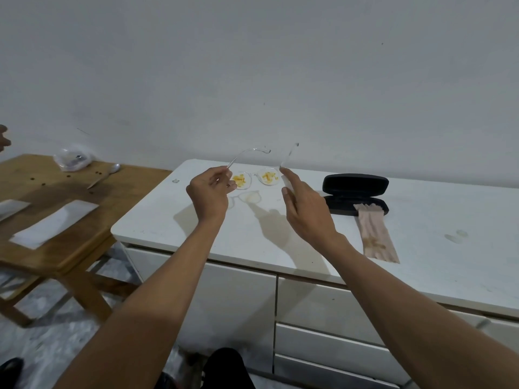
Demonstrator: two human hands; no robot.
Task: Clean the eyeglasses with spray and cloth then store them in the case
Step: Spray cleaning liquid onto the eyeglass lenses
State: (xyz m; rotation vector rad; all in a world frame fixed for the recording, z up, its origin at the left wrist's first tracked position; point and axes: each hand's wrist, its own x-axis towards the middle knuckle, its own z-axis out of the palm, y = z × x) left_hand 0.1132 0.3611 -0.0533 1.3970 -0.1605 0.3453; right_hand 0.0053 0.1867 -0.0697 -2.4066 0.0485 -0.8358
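Clear-framed eyeglasses [268, 176] with yellow smears on both lenses hang above the white cabinet top [421, 234], their temples spread and pointing away from me. My left hand [209, 193] pinches the left temple near the hinge. My right hand [302, 209] holds the right temple with its fingertips. An open black glasses case [355, 186] lies to the right of my right hand. A folded pinkish cloth [375, 234] lies half in the case and trails toward the cabinet's front edge. No spray bottle is in view.
A wooden table [56, 197] stands to the left with white papers [53, 224], a plastic bag [73, 158] and a spoon [105, 175] on it. Someone else's hand [3, 137] shows at the far left edge. Drawers [323, 318] front the cabinet below.
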